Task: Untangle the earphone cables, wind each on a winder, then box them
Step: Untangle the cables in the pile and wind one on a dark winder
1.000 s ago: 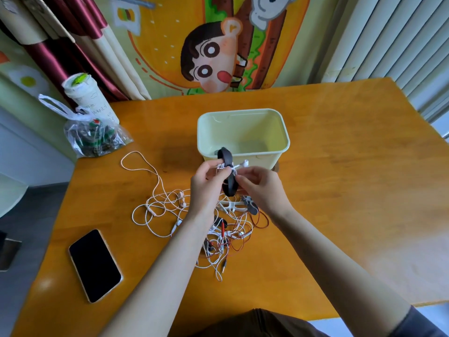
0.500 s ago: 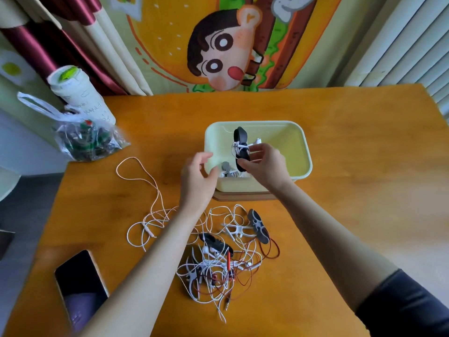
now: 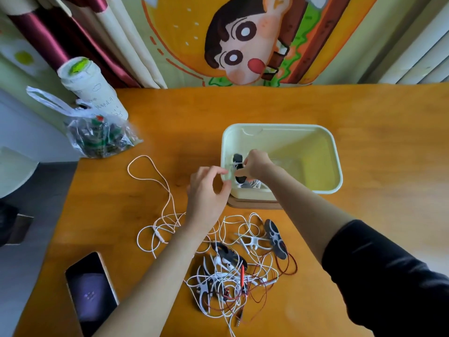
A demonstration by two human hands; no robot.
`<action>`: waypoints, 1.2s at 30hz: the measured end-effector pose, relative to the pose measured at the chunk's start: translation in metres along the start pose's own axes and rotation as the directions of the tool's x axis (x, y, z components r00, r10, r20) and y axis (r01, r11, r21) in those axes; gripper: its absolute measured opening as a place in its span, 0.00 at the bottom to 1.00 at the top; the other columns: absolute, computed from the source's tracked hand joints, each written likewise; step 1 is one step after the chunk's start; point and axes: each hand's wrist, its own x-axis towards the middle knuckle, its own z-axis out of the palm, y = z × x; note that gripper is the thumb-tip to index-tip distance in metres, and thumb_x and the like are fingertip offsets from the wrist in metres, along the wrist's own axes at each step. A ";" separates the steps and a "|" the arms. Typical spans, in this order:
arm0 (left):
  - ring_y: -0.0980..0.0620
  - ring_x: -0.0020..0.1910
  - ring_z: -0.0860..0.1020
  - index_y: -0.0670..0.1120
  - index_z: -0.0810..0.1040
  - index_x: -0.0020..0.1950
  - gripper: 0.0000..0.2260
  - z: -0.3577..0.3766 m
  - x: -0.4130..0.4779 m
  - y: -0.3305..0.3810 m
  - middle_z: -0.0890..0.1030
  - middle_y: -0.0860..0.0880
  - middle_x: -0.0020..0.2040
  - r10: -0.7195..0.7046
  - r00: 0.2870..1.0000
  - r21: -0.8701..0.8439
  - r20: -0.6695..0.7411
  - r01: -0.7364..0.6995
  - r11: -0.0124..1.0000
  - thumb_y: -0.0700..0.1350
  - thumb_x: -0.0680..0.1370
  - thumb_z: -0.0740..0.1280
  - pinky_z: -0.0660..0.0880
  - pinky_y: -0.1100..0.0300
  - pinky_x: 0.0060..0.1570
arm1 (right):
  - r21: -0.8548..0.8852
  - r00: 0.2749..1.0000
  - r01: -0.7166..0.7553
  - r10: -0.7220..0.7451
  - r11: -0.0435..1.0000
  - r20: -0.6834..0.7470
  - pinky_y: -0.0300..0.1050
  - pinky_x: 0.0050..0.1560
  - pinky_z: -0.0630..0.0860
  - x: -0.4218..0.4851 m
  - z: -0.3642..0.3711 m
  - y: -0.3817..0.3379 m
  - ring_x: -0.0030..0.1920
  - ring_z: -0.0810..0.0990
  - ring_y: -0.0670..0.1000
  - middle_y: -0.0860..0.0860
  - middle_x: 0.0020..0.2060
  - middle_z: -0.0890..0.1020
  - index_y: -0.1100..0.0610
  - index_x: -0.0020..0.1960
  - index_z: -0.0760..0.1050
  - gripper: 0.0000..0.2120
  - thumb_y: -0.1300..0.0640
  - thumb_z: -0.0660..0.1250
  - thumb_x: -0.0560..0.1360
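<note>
A pale yellow box [image 3: 279,127] stands mid-table. My right hand [image 3: 256,164] reaches down into its left end and grips a black winder [image 3: 237,158] wrapped with white earphone cable. Under it lies another wound bundle [image 3: 250,184], partly hidden. My left hand [image 3: 206,190] is just outside the box's left wall, fingers loosely curled, fingertips at the rim, holding nothing. In front of the box lies a tangle of white and red cables [image 3: 230,276] with a bare black winder [image 3: 275,239] and a white winder [image 3: 252,242] mixed in.
A loose white cable [image 3: 150,171] loops to the left of the tangle. A phone [image 3: 91,293] lies at the near left edge. A plastic bag [image 3: 99,135] and a white tube [image 3: 90,86] stand at the far left. A wooden lid [image 3: 252,204] lies under the box.
My right hand carried the wound black winder from in front of the box, over its rim and down inside. My left hand let go of it and stayed at the box's left wall.
</note>
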 end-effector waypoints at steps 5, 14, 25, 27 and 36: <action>0.52 0.58 0.70 0.47 0.78 0.56 0.09 -0.002 0.000 0.001 0.75 0.49 0.56 -0.003 1.000 0.004 0.007 0.003 1.000 0.44 0.76 0.68 0.71 0.50 0.59 | -0.026 0.998 0.038 -0.036 0.999 0.056 0.36 0.27 0.61 0.005 0.006 -0.002 0.27 0.64 0.47 0.50 0.27 0.67 0.57 0.30 0.64 0.18 0.56 0.65 0.76; 0.46 0.61 0.70 0.42 0.71 0.64 0.15 -0.003 -0.017 0.016 0.72 0.42 0.61 0.036 0.997 0.138 -0.072 -0.026 0.990 0.41 0.78 0.66 0.67 0.60 0.57 | 0.180 0.809 0.422 -0.280 0.888 -0.516 0.42 0.47 0.72 -0.069 0.006 0.001 0.49 0.76 0.51 0.55 0.55 0.76 0.61 0.62 0.70 0.13 0.63 0.61 0.78; 0.56 0.47 0.75 0.50 0.74 0.57 0.09 0.020 -0.114 -0.028 0.70 0.53 0.56 -0.053 0.922 0.247 0.383 -0.046 0.968 0.50 0.78 0.65 0.78 0.63 0.41 | -0.215 0.945 0.289 -0.314 0.933 -0.091 0.44 0.64 0.67 -0.123 0.102 0.090 0.65 0.67 0.54 0.53 0.65 0.69 0.55 0.71 0.63 0.23 0.52 0.62 0.78; 0.56 0.51 0.76 0.50 0.74 0.57 0.09 0.024 -0.124 -0.034 0.71 0.53 0.57 -0.076 0.900 0.258 0.429 -0.042 0.965 0.48 0.77 0.67 0.76 0.66 0.43 | -0.250 0.944 0.294 -0.322 0.922 -0.075 0.45 0.66 0.66 -0.128 0.109 0.095 0.66 0.65 0.53 0.52 0.66 0.68 0.54 0.72 0.62 0.24 0.50 0.61 0.78; 0.54 0.43 0.77 0.46 0.70 0.48 0.08 0.019 -0.138 -0.032 0.77 0.51 0.43 -0.069 0.930 0.190 0.362 -0.001 0.982 0.38 0.76 0.67 0.70 0.72 0.36 | 0.085 0.904 0.425 -0.416 0.901 -0.101 0.44 0.59 0.75 -0.160 0.132 0.077 0.60 0.76 0.51 0.52 0.64 0.74 0.54 0.69 0.66 0.17 0.60 0.59 0.80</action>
